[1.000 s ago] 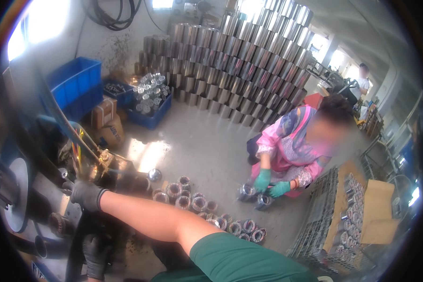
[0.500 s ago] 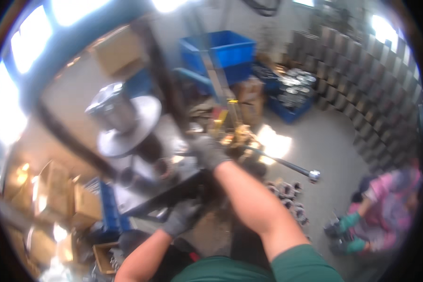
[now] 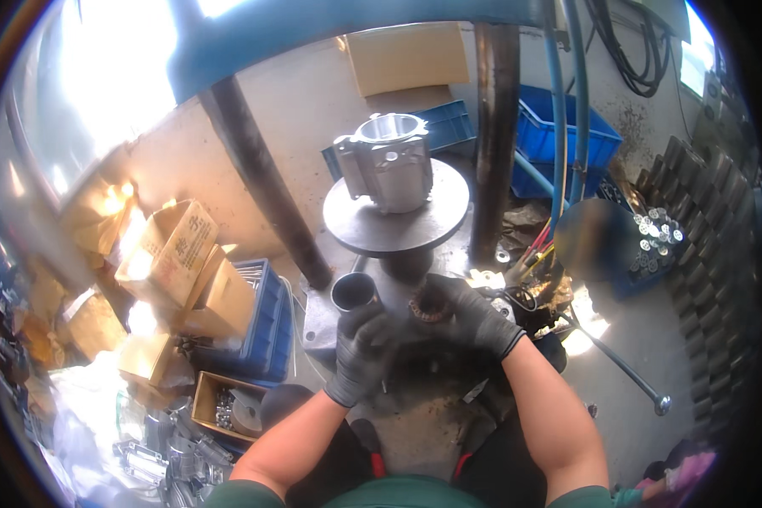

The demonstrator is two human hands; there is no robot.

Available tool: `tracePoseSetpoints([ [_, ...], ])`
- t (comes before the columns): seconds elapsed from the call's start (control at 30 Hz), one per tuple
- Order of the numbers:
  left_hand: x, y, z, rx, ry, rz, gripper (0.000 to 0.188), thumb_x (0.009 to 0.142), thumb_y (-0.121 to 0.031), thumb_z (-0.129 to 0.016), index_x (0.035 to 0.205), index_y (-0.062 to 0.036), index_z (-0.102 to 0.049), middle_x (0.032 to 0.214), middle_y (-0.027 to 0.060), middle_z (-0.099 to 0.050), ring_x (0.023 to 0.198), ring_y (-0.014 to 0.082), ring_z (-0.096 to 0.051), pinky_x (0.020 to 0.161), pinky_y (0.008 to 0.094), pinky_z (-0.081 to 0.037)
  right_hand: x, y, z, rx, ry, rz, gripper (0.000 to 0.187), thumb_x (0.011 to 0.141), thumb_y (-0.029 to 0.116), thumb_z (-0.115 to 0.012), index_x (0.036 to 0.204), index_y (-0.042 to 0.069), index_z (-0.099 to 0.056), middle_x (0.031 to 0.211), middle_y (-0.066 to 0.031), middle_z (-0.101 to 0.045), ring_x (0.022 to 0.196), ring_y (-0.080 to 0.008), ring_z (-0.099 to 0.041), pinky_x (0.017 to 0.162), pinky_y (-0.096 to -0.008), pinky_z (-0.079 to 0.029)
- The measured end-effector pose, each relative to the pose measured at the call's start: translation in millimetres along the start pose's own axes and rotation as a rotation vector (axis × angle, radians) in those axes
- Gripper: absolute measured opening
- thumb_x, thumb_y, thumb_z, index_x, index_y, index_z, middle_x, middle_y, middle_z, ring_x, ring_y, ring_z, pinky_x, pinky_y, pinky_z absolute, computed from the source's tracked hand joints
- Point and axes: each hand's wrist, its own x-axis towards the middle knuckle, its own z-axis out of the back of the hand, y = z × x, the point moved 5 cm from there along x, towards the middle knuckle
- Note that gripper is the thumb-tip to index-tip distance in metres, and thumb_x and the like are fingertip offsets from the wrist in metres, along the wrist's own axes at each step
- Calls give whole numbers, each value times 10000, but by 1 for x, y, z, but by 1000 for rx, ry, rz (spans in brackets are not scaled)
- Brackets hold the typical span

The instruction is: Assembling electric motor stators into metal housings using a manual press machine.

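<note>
Clock: read from the worker's chest, 12 straight ahead.
Carton (image 3: 168,258): 10–11 o'clock, tan cardboard, open flaps.
Wooden box (image 3: 202,401): near 10, thin-walled, shiny metal bits inside.
Blue crate (image 3: 267,339): 10–11, ribbed plastic.
Left hand (image 3: 358,354): grey knit glove, fingers wrapped round the dark tube.
Dark tube (image 3: 355,294): 11–12, smooth round wall, open mouth tipped up toward me.
Housing (image 3: 396,176): 12, cast silvery metal, hollow, upright on the disc.
Disc (image 3: 450,213): 12, flat round steel, dull sheen.
Toothed ring (image 3: 426,312): just past 12, coppery-brown notched edge, in the right hand.
Right hand (image 3: 476,320): grey glove, fingers curled over the ring.
Blue bin (image 3: 597,146): 1, smooth plastic.
Bar (image 3: 620,362): 2, slim dark rod, shiny knob end.
Cylinders (image 3: 707,190): 1–2, stacked metal, blurry.
Co-worker's sleeve (image 3: 691,471): 3, pink cloth.
</note>
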Motion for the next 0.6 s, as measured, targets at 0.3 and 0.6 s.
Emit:
tracePoseSetpoints([
  [0.3, 1, 43, 22, -23, -187, 252, 583, 836, -83, -823, 1384, -84, -625, 1419, 161, -579, 1322, 360, -578, 1129, 454, -502, 17, -5, -24, -156, -11, 19, 503, 755, 219, -933, 1152, 70, -663, 1095, -108, -683, 1058, -237, -671, 931, -370, -563],
  [0.6, 2, 14, 109, -327, -253, 345, 420, 943, -105, -772, 1345, -76, -654, 1383, 145, -605, 1317, 304, -596, 1140, 417, -461, -15, -78, -33, 294, -114, -184, 897, 786, -25, -846, 1587, 14, -443, 1420, -134, -592, 1394, -259, -545, 1145, -375, -494],
])
